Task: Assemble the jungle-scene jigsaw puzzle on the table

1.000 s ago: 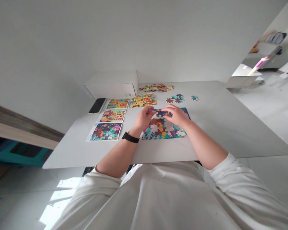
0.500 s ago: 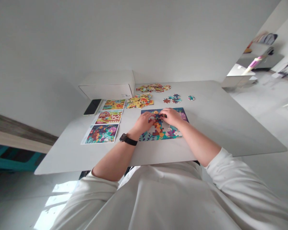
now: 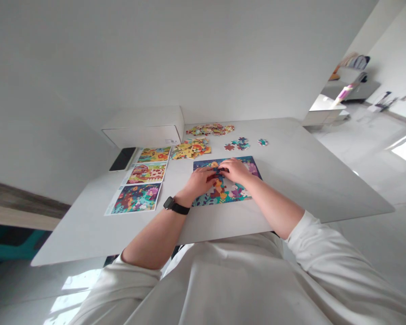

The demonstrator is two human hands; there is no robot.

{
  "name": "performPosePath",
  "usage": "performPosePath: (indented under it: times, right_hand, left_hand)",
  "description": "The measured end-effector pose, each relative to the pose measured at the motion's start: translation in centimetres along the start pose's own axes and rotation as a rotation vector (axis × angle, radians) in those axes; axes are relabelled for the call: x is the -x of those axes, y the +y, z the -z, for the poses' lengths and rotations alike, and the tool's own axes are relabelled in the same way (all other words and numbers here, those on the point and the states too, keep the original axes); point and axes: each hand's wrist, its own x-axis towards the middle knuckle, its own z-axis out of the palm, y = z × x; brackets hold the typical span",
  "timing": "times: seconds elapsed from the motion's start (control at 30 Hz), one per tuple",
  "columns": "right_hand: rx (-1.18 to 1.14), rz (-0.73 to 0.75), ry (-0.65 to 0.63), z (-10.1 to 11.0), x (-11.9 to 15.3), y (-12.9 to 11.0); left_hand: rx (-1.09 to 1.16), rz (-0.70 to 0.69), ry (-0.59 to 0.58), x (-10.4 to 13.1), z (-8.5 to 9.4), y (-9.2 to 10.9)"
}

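Observation:
A partly assembled jigsaw puzzle (image 3: 238,192) lies on the table, dark blue at the top with animals, flowers and leaves. My left hand (image 3: 199,181) rests over its left half, fingers curled and closed; what they grip is hidden. Over the upper middle, my right hand (image 3: 236,170) pinches a dark puzzle piece (image 3: 219,171) against the puzzle. The fingertips of both hands are close together. Beyond the puzzle sit several loose teal and brown pieces (image 3: 242,144), with one round-looking teal piece (image 3: 263,142) farther right.
Yellow puzzle pieces (image 3: 191,149) and a pile of multicoloured pieces (image 3: 209,129) lie farther back. A sheet with three pictures (image 3: 135,198) is at the left, beside a phone (image 3: 122,159). Behind them a white box (image 3: 142,128) stands against the wall.
The camera view has shifted slightly, so the table appears lower and farther left. My left fingers have flattened a little over the puzzle. My right hand stays at the dark piece.

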Motion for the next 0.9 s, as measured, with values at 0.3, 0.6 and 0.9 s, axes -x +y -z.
performPosePath:
  times: [0.3, 0.6, 0.9]
  right_hand:
    - [0.026, 0.038, -0.040, 0.21, 0.15, -0.01]
    - [-0.003, 0.042, -0.008, -0.27, 0.19, 0.42]
    - [0.006, 0.031, 0.006, -0.26, -0.05, 0.15]
  left_hand:
    - [-0.032, -0.001, -0.010, -0.11, -0.13, -0.14]
    - [-0.021, 0.002, -0.024, -0.22, -0.03, -0.17]
    - [-0.030, 0.022, -0.020, -0.28, -0.04, -0.04]
